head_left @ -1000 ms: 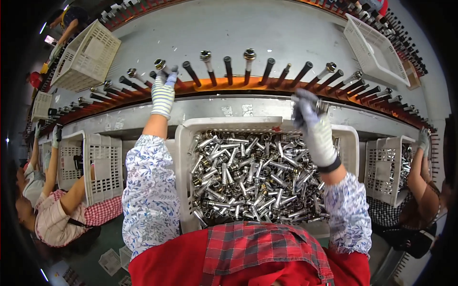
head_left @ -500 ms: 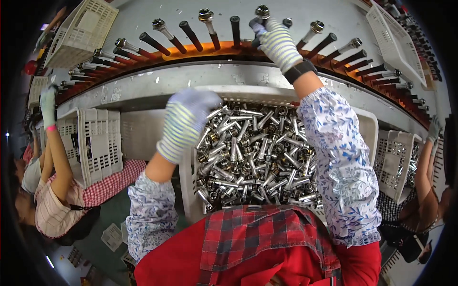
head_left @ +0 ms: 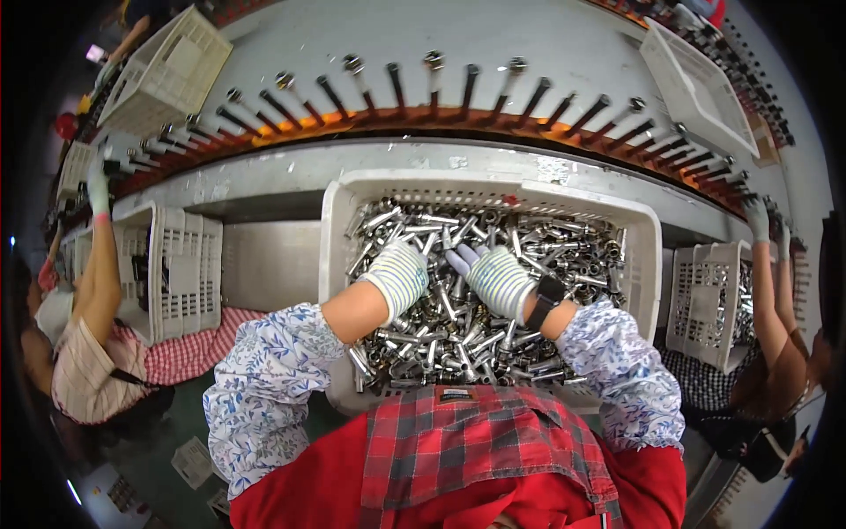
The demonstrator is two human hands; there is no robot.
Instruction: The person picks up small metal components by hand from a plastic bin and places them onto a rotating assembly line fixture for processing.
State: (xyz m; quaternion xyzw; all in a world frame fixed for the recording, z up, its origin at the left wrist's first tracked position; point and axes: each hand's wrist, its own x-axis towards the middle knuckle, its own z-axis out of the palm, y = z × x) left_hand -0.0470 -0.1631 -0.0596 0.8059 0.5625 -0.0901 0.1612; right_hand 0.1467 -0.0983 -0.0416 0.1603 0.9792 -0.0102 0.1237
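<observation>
A pale plastic crate in front of me is filled with shiny metal tubular fittings, lying in all directions. Both my hands wear striped gloves and are down in the pile. My left hand has its fingers bent around a silver fitting, though its fingertips are partly hidden among the parts. Close by on the right, my right hand has its fingers apart, reaching toward a fitting that stands between the two hands. A dark band is around my right wrist.
Beyond the crate, a curved rail carries a row of upright dark posts, some topped with metal fittings. More crates stand at the left, right and far side. Other people work on both sides, their gloved hands at the rail.
My right hand has come down from a post on the rail into the crate. My left hand has moved right and down into the fittings. The posts stand in different places along the rail.
</observation>
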